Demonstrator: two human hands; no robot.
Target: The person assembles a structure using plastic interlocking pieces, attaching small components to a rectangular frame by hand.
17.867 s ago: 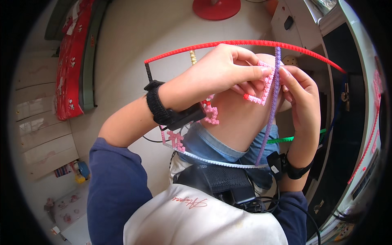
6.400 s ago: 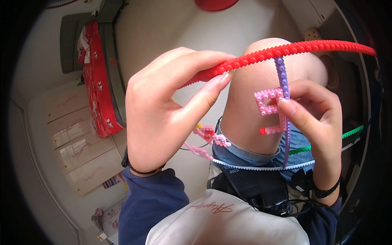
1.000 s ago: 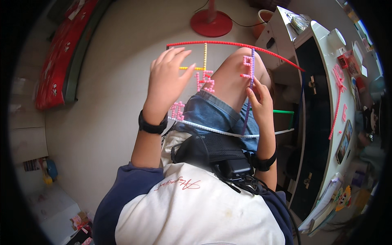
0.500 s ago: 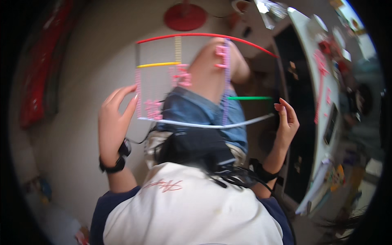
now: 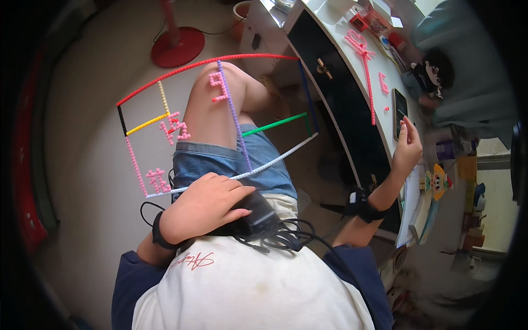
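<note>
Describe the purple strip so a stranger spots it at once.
Over the lap is a beaded frame. Inside, the purple strip runs from the red edge to the white edge. No other strip is light purple; the green strip meets it from the right.

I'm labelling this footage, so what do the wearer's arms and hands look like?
The left hand and right hand wear no gloves. The left wristband is black; the right wristband, also black, bears a small pale patch. Navy sleeves leave the forearms bare.

Right hand (image 5: 407,147) outstretched, left hand (image 5: 208,204) low
</note>
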